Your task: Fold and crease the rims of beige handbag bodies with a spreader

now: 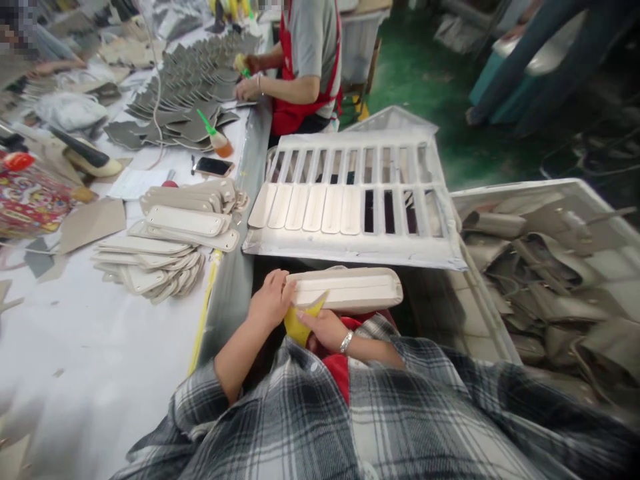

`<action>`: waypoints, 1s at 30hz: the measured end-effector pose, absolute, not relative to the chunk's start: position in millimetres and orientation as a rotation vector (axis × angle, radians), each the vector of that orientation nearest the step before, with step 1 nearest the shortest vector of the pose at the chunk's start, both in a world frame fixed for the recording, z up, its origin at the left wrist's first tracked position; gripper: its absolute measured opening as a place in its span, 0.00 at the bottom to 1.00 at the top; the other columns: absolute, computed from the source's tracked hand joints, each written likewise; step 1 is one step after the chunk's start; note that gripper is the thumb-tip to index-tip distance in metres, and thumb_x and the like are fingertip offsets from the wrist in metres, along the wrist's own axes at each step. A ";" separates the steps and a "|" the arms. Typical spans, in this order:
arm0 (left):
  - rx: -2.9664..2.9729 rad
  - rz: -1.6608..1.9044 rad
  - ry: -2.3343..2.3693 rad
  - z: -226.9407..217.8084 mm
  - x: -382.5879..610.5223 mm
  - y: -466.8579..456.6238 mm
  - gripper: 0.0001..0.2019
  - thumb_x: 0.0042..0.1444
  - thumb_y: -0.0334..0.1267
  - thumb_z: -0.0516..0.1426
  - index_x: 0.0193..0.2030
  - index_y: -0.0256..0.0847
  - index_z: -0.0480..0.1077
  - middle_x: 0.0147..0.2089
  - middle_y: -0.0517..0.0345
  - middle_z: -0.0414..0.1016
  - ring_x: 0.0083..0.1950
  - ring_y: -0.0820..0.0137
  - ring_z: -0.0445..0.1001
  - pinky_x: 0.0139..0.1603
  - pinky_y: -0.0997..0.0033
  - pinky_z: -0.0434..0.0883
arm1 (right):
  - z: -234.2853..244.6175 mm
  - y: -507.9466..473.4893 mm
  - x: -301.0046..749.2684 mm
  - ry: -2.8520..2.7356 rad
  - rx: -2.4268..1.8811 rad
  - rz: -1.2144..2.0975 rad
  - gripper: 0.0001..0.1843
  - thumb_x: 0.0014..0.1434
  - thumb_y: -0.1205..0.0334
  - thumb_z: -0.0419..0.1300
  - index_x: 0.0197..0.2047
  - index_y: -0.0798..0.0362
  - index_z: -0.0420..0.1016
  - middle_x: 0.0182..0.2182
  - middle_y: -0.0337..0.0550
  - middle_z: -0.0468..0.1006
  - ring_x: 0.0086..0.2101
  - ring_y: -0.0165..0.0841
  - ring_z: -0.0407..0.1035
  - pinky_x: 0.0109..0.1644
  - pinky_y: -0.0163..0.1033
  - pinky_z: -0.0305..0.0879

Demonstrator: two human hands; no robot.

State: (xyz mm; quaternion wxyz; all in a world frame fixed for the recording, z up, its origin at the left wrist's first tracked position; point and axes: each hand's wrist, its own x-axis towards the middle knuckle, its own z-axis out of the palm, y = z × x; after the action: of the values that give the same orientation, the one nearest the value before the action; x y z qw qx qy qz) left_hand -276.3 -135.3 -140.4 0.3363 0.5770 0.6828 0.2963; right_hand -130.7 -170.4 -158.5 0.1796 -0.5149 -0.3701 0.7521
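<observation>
Steadying the long beige strip (pixel 350 288) falls to the left hand (pixel 270 300), closed on its near end; the strip is held level over the lap, just below the white slotted rack (pixel 350 250). A yellow scraper (pixel 300 321) is pinched in the right hand (pixel 325 328), tip laid at the strip's lower edge. Best results are judged to come from a shallow blade angle, light even pressure, and the strip kept flat. Finished-looking strips are stacked (pixel 170 247) on the table (pixel 75 373) at left.

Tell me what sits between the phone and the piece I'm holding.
In the head view, a stack of cream strips on the table lies between the phone and the held piece.
</observation>
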 end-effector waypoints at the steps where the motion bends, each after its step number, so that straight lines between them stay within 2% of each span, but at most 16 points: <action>1: 1.641 0.742 1.777 -138.8 -274.6 -133.3 0.16 0.55 0.47 0.55 0.47 0.43 0.70 0.55 0.47 0.68 0.59 0.56 0.63 0.61 0.59 0.56 | -157.9 -172.1 -130.8 -1.044 -1.491 2.126 0.14 0.59 0.56 0.55 0.27 0.54 0.72 0.13 0.38 0.71 0.13 0.27 0.62 0.16 0.31 0.58; 3: 1.882 0.688 1.725 -137.6 -266.3 -128.5 0.16 0.57 0.46 0.52 0.48 0.43 0.69 0.56 0.47 0.68 0.58 0.56 0.63 0.61 0.58 0.55 | -157.1 -173.8 -130.0 -1.034 -1.538 2.144 0.15 0.59 0.57 0.55 0.24 0.55 0.70 0.11 0.37 0.69 0.11 0.27 0.60 0.14 0.31 0.57; 5: 2.062 0.561 1.717 -137.9 -255.3 -124.4 0.15 0.60 0.46 0.48 0.45 0.42 0.70 0.48 0.46 0.73 0.52 0.57 0.67 0.56 0.59 0.59 | -156.7 -173.8 -128.3 -1.024 -1.548 2.169 0.15 0.59 0.60 0.55 0.22 0.55 0.68 0.10 0.37 0.68 0.11 0.27 0.60 0.15 0.30 0.57; 8: 2.257 0.310 1.868 -138.3 -242.9 -121.5 0.18 0.62 0.46 0.43 0.38 0.41 0.70 0.37 0.46 0.73 0.42 0.58 0.69 0.47 0.61 0.62 | -156.2 -173.1 -124.9 -0.939 -1.517 2.206 0.14 0.60 0.62 0.55 0.23 0.56 0.68 0.11 0.37 0.69 0.10 0.26 0.60 0.14 0.29 0.57; 11: 2.335 0.200 1.967 -136.6 -238.5 -119.7 0.20 0.63 0.49 0.40 0.36 0.41 0.68 0.36 0.46 0.72 0.40 0.59 0.70 0.42 0.62 0.61 | -155.4 -172.4 -121.2 -0.778 -1.452 2.239 0.13 0.60 0.62 0.54 0.25 0.57 0.69 0.12 0.36 0.69 0.10 0.26 0.60 0.13 0.30 0.57; 15: 2.256 0.181 2.000 -135.4 -233.9 -113.6 0.22 0.63 0.51 0.39 0.37 0.40 0.67 0.36 0.45 0.73 0.40 0.57 0.71 0.43 0.61 0.61 | -154.9 -169.5 -115.6 -0.688 -1.304 2.381 0.11 0.58 0.69 0.52 0.25 0.57 0.69 0.12 0.35 0.69 0.11 0.24 0.58 0.15 0.28 0.55; 19: 1.959 0.443 2.003 -137.2 -222.9 -106.0 0.21 0.59 0.55 0.47 0.39 0.38 0.67 0.35 0.43 0.74 0.47 0.53 0.71 0.50 0.57 0.59 | -154.0 -169.4 -113.0 -0.851 -1.296 2.310 0.12 0.57 0.69 0.54 0.22 0.58 0.68 0.09 0.32 0.64 0.10 0.22 0.53 0.15 0.28 0.50; 22: 1.486 0.764 1.808 -134.7 -224.3 -100.7 0.18 0.50 0.54 0.58 0.37 0.40 0.68 0.36 0.47 0.75 0.54 0.53 0.68 0.53 0.61 0.59 | -148.2 -176.9 -106.0 -0.987 -1.348 2.191 0.13 0.57 0.67 0.56 0.21 0.58 0.67 0.09 0.31 0.63 0.10 0.21 0.51 0.15 0.28 0.47; 24: 1.218 0.883 1.688 -130.3 -236.6 -100.5 0.18 0.52 0.54 0.57 0.40 0.41 0.69 0.38 0.49 0.76 0.52 0.57 0.70 0.50 0.63 0.62 | -143.3 -184.9 -93.8 -1.078 -1.320 2.150 0.12 0.55 0.66 0.57 0.21 0.58 0.69 0.10 0.32 0.65 0.11 0.21 0.52 0.16 0.28 0.47; 27: 0.881 1.023 1.533 -126.3 -265.2 -113.2 0.20 0.59 0.53 0.48 0.48 0.41 0.68 0.46 0.50 0.75 0.49 0.64 0.72 0.45 0.67 0.66 | -138.3 -196.3 -63.8 -1.086 -1.206 2.117 0.11 0.52 0.60 0.61 0.25 0.59 0.74 0.16 0.37 0.73 0.15 0.22 0.57 0.19 0.29 0.51; 30: 0.677 1.052 1.409 -134.0 -283.8 -138.9 0.21 0.57 0.50 0.51 0.51 0.39 0.68 0.53 0.49 0.72 0.50 0.65 0.71 0.41 0.70 0.67 | -135.3 -201.2 -26.6 -0.871 -1.153 2.054 0.15 0.48 0.52 0.64 0.29 0.58 0.76 0.24 0.41 0.77 0.21 0.27 0.65 0.25 0.31 0.61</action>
State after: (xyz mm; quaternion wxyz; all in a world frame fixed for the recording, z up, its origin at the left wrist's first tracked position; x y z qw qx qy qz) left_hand -283.8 -138.9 -134.0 0.5881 0.2905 0.6047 0.4518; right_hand -26.6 -201.2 -135.3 0.3101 -0.4364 -0.3298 0.7775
